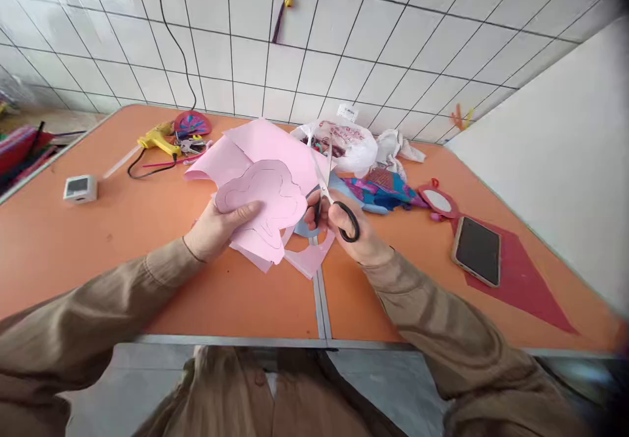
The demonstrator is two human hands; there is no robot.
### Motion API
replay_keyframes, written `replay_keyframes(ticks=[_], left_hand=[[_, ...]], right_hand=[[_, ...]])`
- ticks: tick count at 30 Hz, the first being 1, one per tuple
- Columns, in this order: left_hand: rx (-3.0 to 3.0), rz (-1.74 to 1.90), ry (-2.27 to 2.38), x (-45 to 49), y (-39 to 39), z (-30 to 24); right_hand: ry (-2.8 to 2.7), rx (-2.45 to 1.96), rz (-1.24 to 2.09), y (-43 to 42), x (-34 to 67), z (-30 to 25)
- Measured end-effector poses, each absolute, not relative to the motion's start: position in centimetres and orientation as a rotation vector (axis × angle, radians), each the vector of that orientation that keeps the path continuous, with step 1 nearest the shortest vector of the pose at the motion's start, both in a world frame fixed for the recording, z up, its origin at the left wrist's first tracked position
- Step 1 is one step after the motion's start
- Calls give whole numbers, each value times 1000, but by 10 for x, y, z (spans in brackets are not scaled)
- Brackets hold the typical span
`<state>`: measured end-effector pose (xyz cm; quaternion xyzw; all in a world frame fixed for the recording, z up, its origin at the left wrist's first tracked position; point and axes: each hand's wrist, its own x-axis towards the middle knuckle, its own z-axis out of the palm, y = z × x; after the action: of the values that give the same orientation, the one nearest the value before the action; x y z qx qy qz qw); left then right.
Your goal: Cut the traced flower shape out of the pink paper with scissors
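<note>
My left hand point(223, 224) is closed on a pink paper cutout point(265, 194) with a wavy outer edge, its thumb lying on top. A dark curving line is drawn inside that edge. Black-handled scissors point(324, 188) are in my right hand point(354, 230), fingers and thumb through the loops. Their blades point up and away, parted, just right of the cutout and apart from it. Behind the cutout lie large pink sheets point(265, 139), and a pink offcut point(310, 260) lies under my hands. Light blue paper point(344, 188) shows partly behind my right hand.
A yellow glue gun point(160, 139) and a small white device point(80, 189) are on the left of the orange table point(187, 306). At the back sits a white plastic bag point(351, 142) beside patterned cloth point(383, 188). On the right, a phone point(476, 251) rests on red sheet material point(531, 293).
</note>
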<state>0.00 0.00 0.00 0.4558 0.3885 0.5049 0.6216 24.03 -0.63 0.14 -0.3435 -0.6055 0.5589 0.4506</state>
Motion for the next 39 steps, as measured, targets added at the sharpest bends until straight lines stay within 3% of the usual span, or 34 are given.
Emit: replay_keyframes(ticks=[11,39], left_hand=[[1174,1163,924,-1,-9,-14],[1225,1131,932,-7,-11,-4]], right_hand=[[-1456,-686,1422,-25,229,-39],[-1613,-897,1424,-38,238,-11]])
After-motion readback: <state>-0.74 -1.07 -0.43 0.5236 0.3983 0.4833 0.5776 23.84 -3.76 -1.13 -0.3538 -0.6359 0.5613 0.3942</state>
